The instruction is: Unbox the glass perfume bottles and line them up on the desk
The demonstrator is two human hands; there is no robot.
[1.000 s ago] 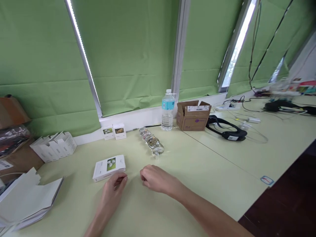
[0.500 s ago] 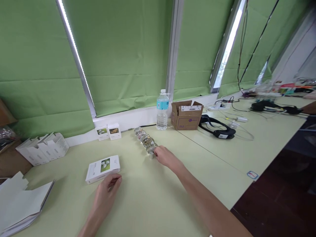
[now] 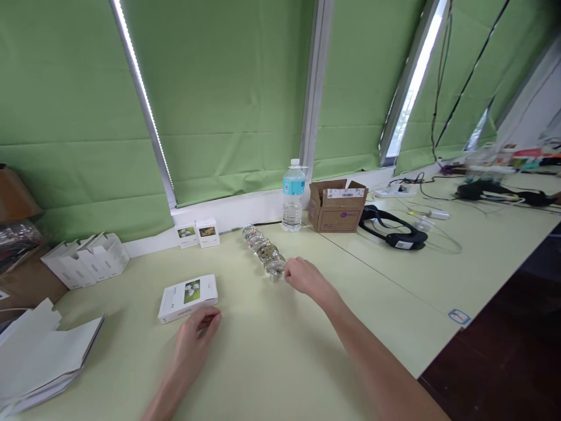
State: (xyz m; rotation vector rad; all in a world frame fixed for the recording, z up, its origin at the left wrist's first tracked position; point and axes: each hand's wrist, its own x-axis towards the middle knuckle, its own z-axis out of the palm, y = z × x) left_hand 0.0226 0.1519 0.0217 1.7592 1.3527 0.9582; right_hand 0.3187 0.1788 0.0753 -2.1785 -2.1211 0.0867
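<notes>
A row of several round, shiny, clear-and-metallic items (image 3: 266, 251) runs diagonally across the pale table. At its near end is my right hand (image 3: 303, 277), its fingers curled beside the last piece; whether they grip anything is hidden. My left hand (image 3: 198, 334) rests on the table with thumb and fingertips pressed together, close to the near edge of a flat white box (image 3: 188, 297) with a plant picture. Anything between those fingertips is too small to make out. Two small white picture boxes (image 3: 187, 235) stand against the wall.
Behind are a water bottle (image 3: 293, 202) and an open cardboard box (image 3: 336, 213), with a black headset (image 3: 405, 238) and cables farther right. On the left lie white folded cartons (image 3: 90, 261) and stacked white sheets (image 3: 41, 356).
My right hand has drawn slightly to the right, off the nearest round piece. The whole view has shifted a little. My left hand keeps its pose by the white box.
</notes>
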